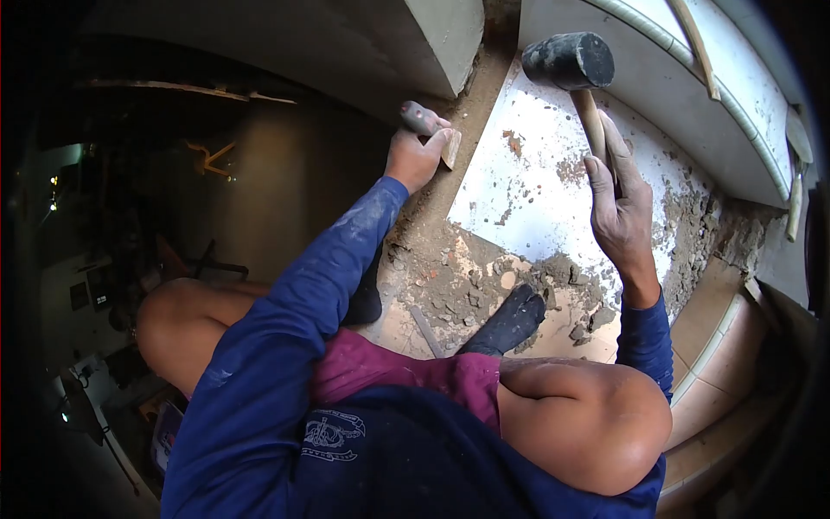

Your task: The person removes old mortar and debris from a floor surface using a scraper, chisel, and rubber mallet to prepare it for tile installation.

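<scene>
My left hand (413, 162) is closed at the edge of a dirt-filled strip, around a tool with a rounded grey and reddish handle end (419, 118). A small piece of wood (451, 149) shows beside its fingers; the rest of what it grips is hidden. On the right, my right hand (624, 212) holds a rubber mallet (566, 62) by its wooden handle, thumb on one side and fingers on the other. The black mallet head is raised over a white slab (540, 173) spattered with mortar.
Crumbled mortar (467, 281) lies along the slab's near edge, around my dark-covered foot (512, 322). A thin flat strip (426, 331) rests on the floor. Tiled steps (722, 346) rise on the right. A trowel (795, 177) and a wooden stick (696, 48) lie on the upper ledge.
</scene>
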`<control>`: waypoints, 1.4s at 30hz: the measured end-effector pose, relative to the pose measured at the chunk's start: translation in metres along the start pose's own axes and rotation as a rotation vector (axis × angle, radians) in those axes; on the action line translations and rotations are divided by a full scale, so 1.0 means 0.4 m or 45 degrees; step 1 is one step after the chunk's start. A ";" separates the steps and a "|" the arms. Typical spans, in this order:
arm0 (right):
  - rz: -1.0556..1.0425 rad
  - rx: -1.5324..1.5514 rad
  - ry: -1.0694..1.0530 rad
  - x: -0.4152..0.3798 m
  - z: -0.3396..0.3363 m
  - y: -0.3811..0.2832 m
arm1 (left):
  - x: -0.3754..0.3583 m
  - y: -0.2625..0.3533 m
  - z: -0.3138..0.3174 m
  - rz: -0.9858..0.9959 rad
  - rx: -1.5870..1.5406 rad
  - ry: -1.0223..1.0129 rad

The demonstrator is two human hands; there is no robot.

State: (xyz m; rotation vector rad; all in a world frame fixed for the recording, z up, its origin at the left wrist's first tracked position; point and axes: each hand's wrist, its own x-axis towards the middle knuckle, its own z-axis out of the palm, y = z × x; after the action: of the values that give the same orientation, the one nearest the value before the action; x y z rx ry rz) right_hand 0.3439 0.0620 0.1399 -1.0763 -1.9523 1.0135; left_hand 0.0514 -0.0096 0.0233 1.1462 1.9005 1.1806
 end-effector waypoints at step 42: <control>0.133 0.036 0.243 -0.206 0.012 0.147 | 0.051 0.094 0.018 0.021 0.102 -0.231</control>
State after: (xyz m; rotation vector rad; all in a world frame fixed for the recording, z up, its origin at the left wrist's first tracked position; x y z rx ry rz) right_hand 0.3961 0.0084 0.0715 -1.2231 -1.7403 0.9529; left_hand 0.0617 0.0197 0.0535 1.2693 1.8162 0.9811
